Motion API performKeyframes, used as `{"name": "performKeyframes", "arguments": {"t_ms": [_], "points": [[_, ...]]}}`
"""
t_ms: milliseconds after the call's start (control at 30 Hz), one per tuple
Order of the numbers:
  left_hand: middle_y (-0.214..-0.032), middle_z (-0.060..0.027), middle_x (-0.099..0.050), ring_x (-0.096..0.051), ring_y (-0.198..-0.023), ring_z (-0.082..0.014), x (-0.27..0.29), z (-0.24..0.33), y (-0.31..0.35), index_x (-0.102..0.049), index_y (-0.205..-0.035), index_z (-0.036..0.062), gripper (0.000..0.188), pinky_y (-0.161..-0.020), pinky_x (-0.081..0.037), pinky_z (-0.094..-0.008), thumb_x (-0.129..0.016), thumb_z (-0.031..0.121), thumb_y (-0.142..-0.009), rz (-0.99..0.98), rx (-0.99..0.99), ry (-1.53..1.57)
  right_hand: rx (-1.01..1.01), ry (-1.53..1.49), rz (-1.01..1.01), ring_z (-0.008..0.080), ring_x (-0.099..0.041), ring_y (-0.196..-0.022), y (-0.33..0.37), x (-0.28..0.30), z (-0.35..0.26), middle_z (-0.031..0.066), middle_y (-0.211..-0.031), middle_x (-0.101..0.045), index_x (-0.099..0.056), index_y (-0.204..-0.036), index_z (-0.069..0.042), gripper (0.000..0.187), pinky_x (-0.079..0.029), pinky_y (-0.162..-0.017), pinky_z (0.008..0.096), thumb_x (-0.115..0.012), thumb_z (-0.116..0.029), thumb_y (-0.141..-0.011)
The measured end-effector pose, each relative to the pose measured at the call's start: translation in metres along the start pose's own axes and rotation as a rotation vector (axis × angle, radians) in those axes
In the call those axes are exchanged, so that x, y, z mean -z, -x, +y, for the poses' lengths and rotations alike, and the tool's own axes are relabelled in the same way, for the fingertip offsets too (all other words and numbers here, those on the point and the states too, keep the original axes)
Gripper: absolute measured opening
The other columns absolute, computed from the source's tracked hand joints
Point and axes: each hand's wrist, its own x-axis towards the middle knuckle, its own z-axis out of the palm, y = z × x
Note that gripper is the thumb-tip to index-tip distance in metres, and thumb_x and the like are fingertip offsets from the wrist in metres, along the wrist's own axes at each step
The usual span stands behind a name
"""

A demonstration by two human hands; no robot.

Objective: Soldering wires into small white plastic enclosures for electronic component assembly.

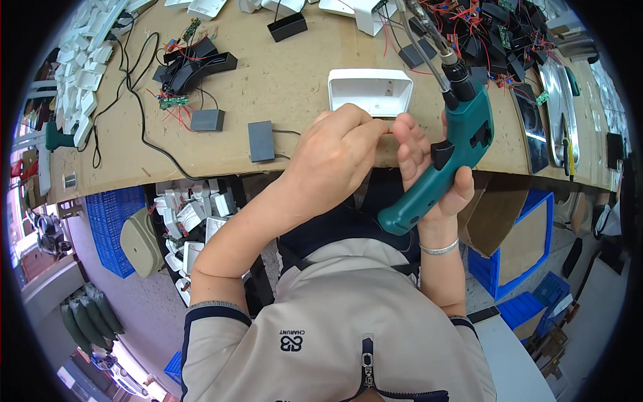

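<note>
In front of me, my left hand [338, 155] is closed, thumb and fingertips pinched together. Whatever sits in that pinch is too small to make out. My right hand [416, 155] is wrapped loosely round a green-handled soldering gun [450, 155], with its metal tip end pointing away from me, up and to the left. The fingertips of both hands nearly meet just below an open white plastic housing [372, 100] on the table. Left of my left hand lies a dark grey box [261, 141], its thin black leads running toward my wrist.
Black housings with red wires and circuit boards [191, 67] lie at left. White housings [75, 80] are heaped at far left, wired black parts [495, 33] at far right. A black cable [144, 127] crosses the table [295, 80]. Below are blue crates [110, 231] and a cardboard box [494, 208].
</note>
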Motion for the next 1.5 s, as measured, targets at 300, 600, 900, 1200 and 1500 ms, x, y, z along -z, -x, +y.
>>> {"name": "performKeyframes", "arguments": {"t_ms": [300,600,900,1200,1500], "points": [[-0.086,-0.0123,-0.060,-0.061,-0.076,-0.0302,0.009,0.001,-0.005,-0.064,-0.098,0.0010,0.016,-0.065,-0.049,-0.0368,-0.062,0.000,-0.082,-0.034,0.136,0.205,0.143,-0.048,-0.116,0.0397,-0.038,-0.135,0.012,0.007,-0.027,0.0309,-0.149,-0.024,-0.018,-0.152,-0.016,0.082,-0.040,-0.108,0.0484,-0.068,-0.024,-0.088],[-0.087,-0.0085,-0.065,-0.061,-0.072,-0.0166,0.015,0.003,-0.007,-0.068,-0.092,0.0000,0.008,-0.062,-0.048,-0.0260,-0.065,0.000,-0.084,-0.038,0.237,0.226,0.087,0.216,0.031,0.0386,-0.046,-0.128,0.022,-0.001,-0.017,0.0308,-0.147,-0.027,-0.024,-0.149,-0.009,0.076,-0.048,-0.100,0.0480,-0.065,-0.028,-0.089],[-0.083,-0.0095,-0.059,-0.059,-0.073,-0.0284,0.014,-0.007,-0.004,-0.064,-0.091,0.0023,0.012,-0.064,-0.048,-0.0363,-0.068,0.004,-0.080,-0.011,0.055,0.064,0.095,0.352,0.105,0.0393,-0.055,-0.118,0.021,-0.012,-0.009,0.0324,-0.142,-0.034,-0.026,-0.147,-0.003,0.076,-0.054,-0.092,0.0446,-0.066,-0.026,-0.087],[-0.079,-0.0072,-0.059,-0.059,-0.072,-0.0265,0.016,-0.012,-0.004,-0.065,-0.089,0.0051,0.012,-0.069,-0.045,-0.0362,-0.070,0.007,-0.078,0.014,-0.003,0.013,0.145,0.299,0.139,0.0383,-0.051,-0.124,0.016,-0.008,-0.009,0.0315,-0.145,-0.031,-0.025,-0.147,-0.004,0.072,-0.053,-0.094,0.0438,-0.063,-0.025,-0.090],[-0.078,-0.0052,-0.065,-0.059,-0.069,-0.0203,0.006,-0.010,-0.009,-0.069,-0.087,0.0060,0.012,-0.062,-0.046,-0.0298,-0.073,0.004,-0.075,0.074,-0.050,-0.023,0.142,0.319,0.223,0.0419,-0.022,-0.141,-0.005,-0.015,-0.002,0.0314,-0.152,-0.014,-0.022,-0.150,-0.009,0.069,-0.030,-0.115,0.0467,-0.058,-0.025,-0.093]]}}
